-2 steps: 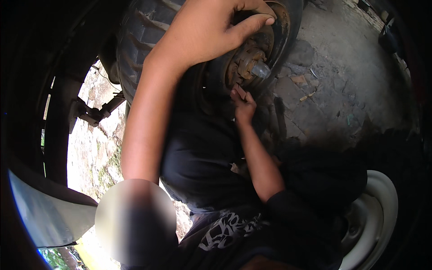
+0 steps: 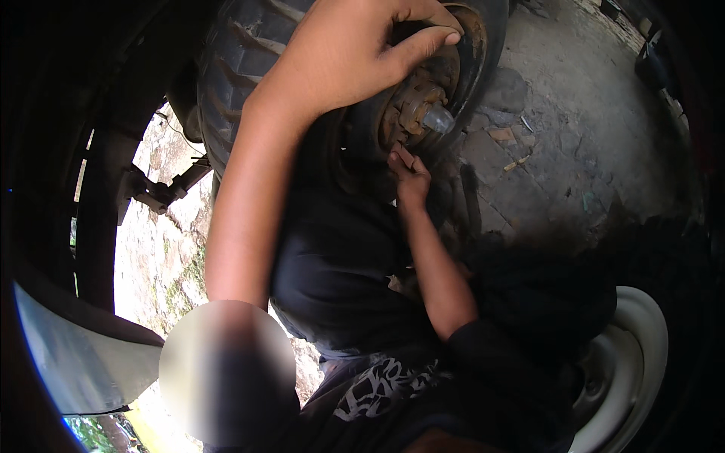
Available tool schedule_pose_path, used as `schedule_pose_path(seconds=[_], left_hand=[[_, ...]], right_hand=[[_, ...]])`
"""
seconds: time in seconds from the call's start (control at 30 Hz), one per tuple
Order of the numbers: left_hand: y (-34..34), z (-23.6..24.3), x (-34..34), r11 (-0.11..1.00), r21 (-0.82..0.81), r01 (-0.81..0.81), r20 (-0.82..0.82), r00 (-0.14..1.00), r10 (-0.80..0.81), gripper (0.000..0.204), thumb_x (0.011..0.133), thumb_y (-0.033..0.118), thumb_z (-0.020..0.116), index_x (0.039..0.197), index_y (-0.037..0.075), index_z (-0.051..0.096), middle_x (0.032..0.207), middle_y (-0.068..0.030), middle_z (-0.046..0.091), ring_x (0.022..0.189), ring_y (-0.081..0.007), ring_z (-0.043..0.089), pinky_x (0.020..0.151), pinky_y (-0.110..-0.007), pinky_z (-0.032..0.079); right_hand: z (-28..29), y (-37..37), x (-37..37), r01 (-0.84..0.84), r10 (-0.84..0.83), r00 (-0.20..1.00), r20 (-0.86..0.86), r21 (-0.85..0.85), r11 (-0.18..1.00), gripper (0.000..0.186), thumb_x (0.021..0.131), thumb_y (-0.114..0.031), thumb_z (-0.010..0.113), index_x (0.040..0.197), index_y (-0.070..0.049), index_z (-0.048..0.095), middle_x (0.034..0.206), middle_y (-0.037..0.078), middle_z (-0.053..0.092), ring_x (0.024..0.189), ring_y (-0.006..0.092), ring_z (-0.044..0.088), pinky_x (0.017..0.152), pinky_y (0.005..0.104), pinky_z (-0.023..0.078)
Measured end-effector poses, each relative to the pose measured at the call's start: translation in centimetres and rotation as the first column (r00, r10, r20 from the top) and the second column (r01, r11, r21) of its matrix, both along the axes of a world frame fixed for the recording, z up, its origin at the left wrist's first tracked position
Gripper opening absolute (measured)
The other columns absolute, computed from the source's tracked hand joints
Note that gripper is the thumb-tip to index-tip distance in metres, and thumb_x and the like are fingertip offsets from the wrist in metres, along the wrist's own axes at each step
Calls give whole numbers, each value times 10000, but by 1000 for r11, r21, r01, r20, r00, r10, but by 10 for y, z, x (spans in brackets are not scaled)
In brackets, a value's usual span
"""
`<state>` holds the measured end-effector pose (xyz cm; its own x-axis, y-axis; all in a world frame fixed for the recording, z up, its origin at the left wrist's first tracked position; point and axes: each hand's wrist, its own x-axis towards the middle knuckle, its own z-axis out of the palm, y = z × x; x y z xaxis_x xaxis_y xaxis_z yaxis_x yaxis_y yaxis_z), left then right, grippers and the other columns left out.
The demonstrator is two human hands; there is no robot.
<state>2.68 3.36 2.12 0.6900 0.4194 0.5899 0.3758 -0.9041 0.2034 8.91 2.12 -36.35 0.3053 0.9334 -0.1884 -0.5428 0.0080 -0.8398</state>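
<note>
A mounted wheel with a treaded black tyre (image 2: pixel 226 75) fills the upper middle, its rusty rim (image 2: pixel 476 41) around a central hub (image 2: pixel 415 109) with a translucent cap (image 2: pixel 436 117). My left hand (image 2: pixel 362 57) is curled over the rim's top, thumb and fingers at its edge. Below the hub, my right hand (image 2: pixel 409 172) pinches a small flat brownish piece (image 2: pixel 402 153) against the inner part of the wheel; its far end is hard to make out.
A loose white wheel rim (image 2: pixel 638 355) lies at lower right. Grey dirt floor (image 2: pixel 559 151) with scraps extends right. Dark metal linkage (image 2: pixel 155 195) and a grey panel (image 2: pixel 83 355) are at left. My dark-clothed legs (image 2: pixel 332 264) are below the tyre.
My right hand has shifted very slightly at the lower part of the hub. My left hand stays on the rim.
</note>
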Motion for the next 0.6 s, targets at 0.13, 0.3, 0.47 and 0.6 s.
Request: schedule_pose_path(seconds=[0.13, 0.3, 0.47, 0.6], left_hand=[[-1, 2, -3, 997, -64, -35, 40, 999, 38, 173, 990, 105, 747, 1104, -7, 814, 1052, -198, 818, 1003, -323, 814, 895, -384, 624], [-5, 2, 2, 998, -52, -46, 7, 999, 47, 171, 991, 109, 748, 1100, -7, 812, 1044, -197, 817, 998, -331, 811, 892, -388, 623], [-27, 16, 9, 995, -17, -96, -5, 995, 96, 156, 994, 101, 741, 1079, -7, 817, 1019, -191, 818, 984, -338, 810, 886, -389, 623], [-22, 12, 4, 994, -3, -113, -80, 990, 113, 244, 980, 176, 766, 1165, 23, 809, 1124, -185, 811, 1078, -355, 785, 947, -412, 613]], right_hand=[[41, -5, -9, -84, 90, 991, -98, 71, 994, 309, 962, -161, 880, 1215, -19, 776, 1122, 46, 788, 960, 138, 744, 732, 296, 568], [1, 3, -6, -3, 3, 996, -84, 0, 1000, 295, 966, -194, 882, 1174, -16, 771, 1085, 37, 775, 940, 128, 732, 754, 290, 580], [-3, 1, -6, -43, 42, 998, -35, -27, 999, 280, 967, -196, 879, 1161, -26, 770, 1056, 18, 778, 945, 119, 731, 775, 289, 575], [52, -3, 11, -210, 210, 978, -11, 20, 978, 302, 974, -162, 865, 1240, -65, 759, 1096, 9, 772, 963, 99, 718, 784, 271, 549]])
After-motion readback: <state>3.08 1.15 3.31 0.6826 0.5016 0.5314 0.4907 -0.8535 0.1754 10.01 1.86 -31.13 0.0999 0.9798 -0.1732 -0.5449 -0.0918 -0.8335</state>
